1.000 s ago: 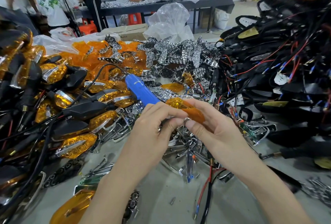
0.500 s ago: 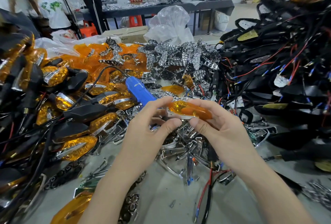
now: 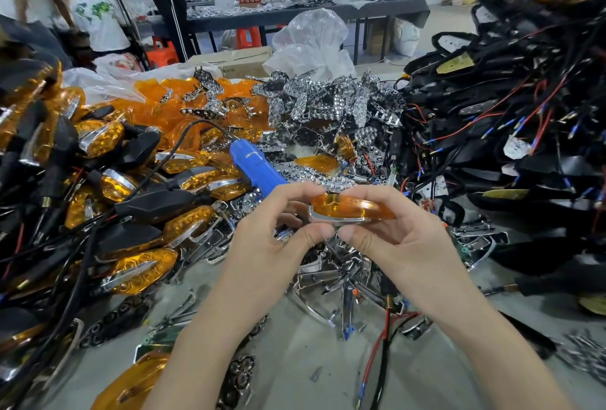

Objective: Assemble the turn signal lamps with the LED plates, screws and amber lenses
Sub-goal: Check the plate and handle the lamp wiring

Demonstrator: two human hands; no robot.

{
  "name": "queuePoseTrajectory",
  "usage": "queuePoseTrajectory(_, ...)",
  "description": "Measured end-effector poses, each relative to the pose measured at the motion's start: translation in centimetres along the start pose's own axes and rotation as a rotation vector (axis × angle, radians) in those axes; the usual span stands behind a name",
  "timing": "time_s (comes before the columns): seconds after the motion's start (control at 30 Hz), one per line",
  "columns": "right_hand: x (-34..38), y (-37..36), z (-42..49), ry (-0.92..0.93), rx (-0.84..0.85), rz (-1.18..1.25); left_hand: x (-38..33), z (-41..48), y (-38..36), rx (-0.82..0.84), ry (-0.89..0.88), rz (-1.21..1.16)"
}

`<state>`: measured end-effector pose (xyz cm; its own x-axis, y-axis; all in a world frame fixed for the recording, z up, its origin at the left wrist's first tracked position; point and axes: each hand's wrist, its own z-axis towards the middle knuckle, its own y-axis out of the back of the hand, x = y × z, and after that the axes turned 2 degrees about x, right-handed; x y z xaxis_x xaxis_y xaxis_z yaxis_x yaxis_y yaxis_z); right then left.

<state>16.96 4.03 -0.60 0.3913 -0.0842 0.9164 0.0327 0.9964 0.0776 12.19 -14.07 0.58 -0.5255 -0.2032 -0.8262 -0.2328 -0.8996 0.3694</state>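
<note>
At centre frame, above the grey table (image 3: 295, 363), both hands hold one amber lens (image 3: 354, 208) between them, level, long side left to right, with a chrome trim (image 3: 337, 220) along its near lower edge. Left hand (image 3: 272, 242): fingers curled, forefinger tip on top of the lens's left end, thumb under it, so it pinches that end. Right hand (image 3: 406, 245): fingers curled over the top and far side of the lens, thumb underneath against the trim, gripping the right part. The two thumb tips sit just beside each other below the lens, nearly touching. The lens is clear of the table and of the loose chrome parts under the hands. A blue screwdriver (image 3: 259, 170) lies just behind the left hand, its black cord running back to the left. Finished lamps (image 3: 141, 267) with amber fronts and black bodies are heaped at left. Loose amber lenses (image 3: 183, 104) are piled behind them, chrome plates (image 3: 328, 104) at centre back, and black housings (image 3: 524, 121) with red and black wires fill the right. A red and black wire pair (image 3: 383, 340) lies on the table between the forearms.
</note>
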Motion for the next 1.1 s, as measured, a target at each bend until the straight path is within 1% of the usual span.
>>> queuePoseTrajectory(0.27, -0.4, 0.3, 0.1, 0.007, -0.017, -0.066, 0.1, -0.1, 0.1, 0.019, -0.002, 0.066)
queuePoseTrajectory(0.5, -0.5, 1.0, -0.1, 0.021, 0.013, -0.195, -0.5, -0.2, 0.4, 0.141, 0.073, 0.126)
queuePoseTrajectory(0.57, -0.5, 1.3, -0.1, 0.043, 0.032, -0.210, -0.8, -0.3, 0.6, 0.184, 0.099, 0.113)
queuePoseTrajectory(0.67, -0.1, 1.5, -0.2, 0.013, 0.073, -0.191, -1.1, -0.3, 1.2, 0.238, 0.149, 0.055)
queuePoseTrajectory(0.8, 0.0, 1.5, -0.3, -0.048, 0.105, -0.158, -1.3, -0.1, 1.5, 0.332, 0.091, -0.031)
queuePoseTrajectory(0.93, 0.2, 1.4, -0.3, -0.072, 0.130, -0.146, -0.8, -0.2, 1.5, 0.348, 0.052, -0.067)
queuePoseTrajectory(1.1, 0.3, 1.5, -0.3, -0.115, 0.175, -0.166, -0.4, -0.3, 1.5, 0.369, 0.040, -0.046)
